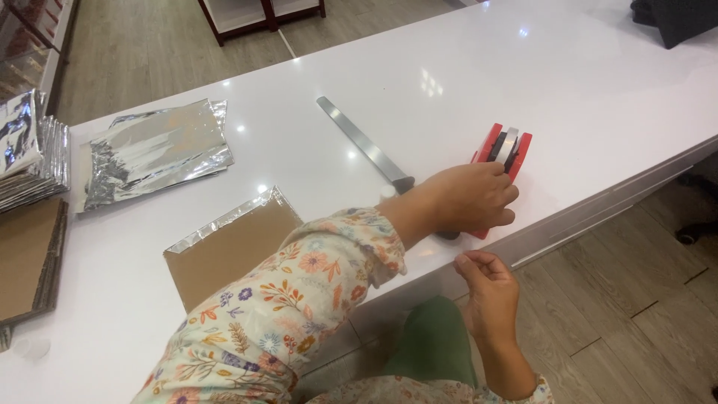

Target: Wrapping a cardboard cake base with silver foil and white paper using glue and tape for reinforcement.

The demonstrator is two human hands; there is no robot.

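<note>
My left hand (pixel 471 198) reaches across the white table (pixel 464 90) from the lower left, in a floral sleeve. Its curled fingers press down on the near end of a red stapler (pixel 502 146) close to the table's front edge. A long knife (pixel 359 138) with a grey blade lies slanted beside the stapler, and its dark handle runs under my left palm. My right hand (pixel 488 292) hangs below the table edge, fingers loosely curled with nothing seen in them.
A cardboard sheet edged with foil (pixel 232 247) lies near the front edge. Foil sheets (pixel 157 146) rest further back on the left. A stack of foil-wrapped boards (pixel 34 157) and brown cardboard (pixel 26 258) fill the far left. A dark cloth (pixel 673 19) sits at the back right.
</note>
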